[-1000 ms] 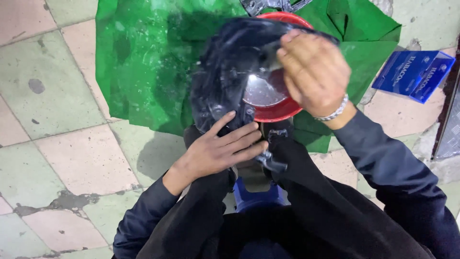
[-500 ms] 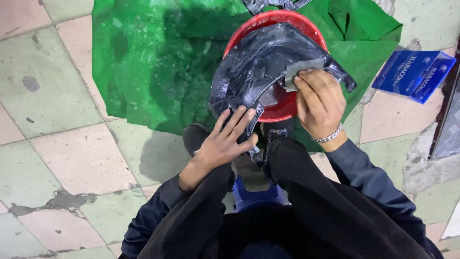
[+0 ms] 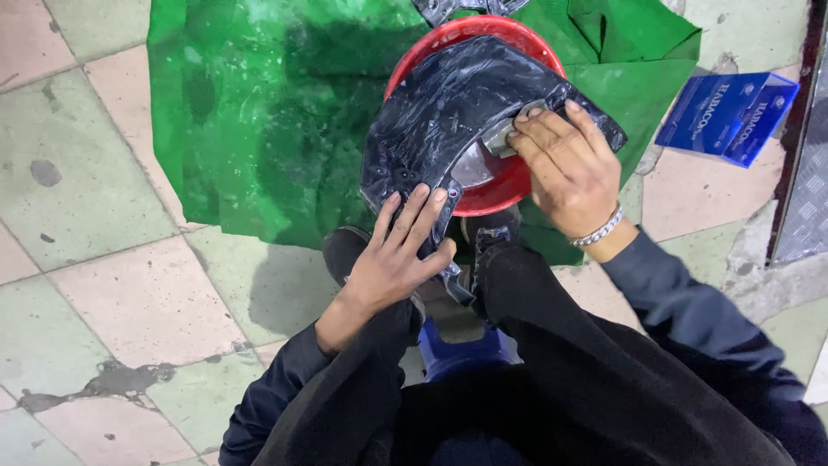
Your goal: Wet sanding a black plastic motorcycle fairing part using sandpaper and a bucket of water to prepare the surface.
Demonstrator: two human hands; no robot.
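A wet, curved black plastic panel [image 3: 448,112] lies across a red basin [image 3: 509,185]. My left hand [image 3: 397,255] grips the panel's near lower edge, fingers spread over it. My right hand [image 3: 565,168], wearing a silver bracelet, presses a small grey pad [image 3: 504,134] against the panel's inner right side. I sit low on a blue stool [image 3: 461,358], with my dark-trousered knees on either side of it.
A green sheet [image 3: 259,112] covers the tiled floor under and behind the basin. A blue box [image 3: 729,116] lies at the right, beside a metal ribbed edge [image 3: 802,173]. Another black part [image 3: 457,9] shows at the top edge.
The black panel has come down and tilted lower over the basin. My right hand has moved down onto its inner side with the pad. My left hand has shifted along the lower edge.
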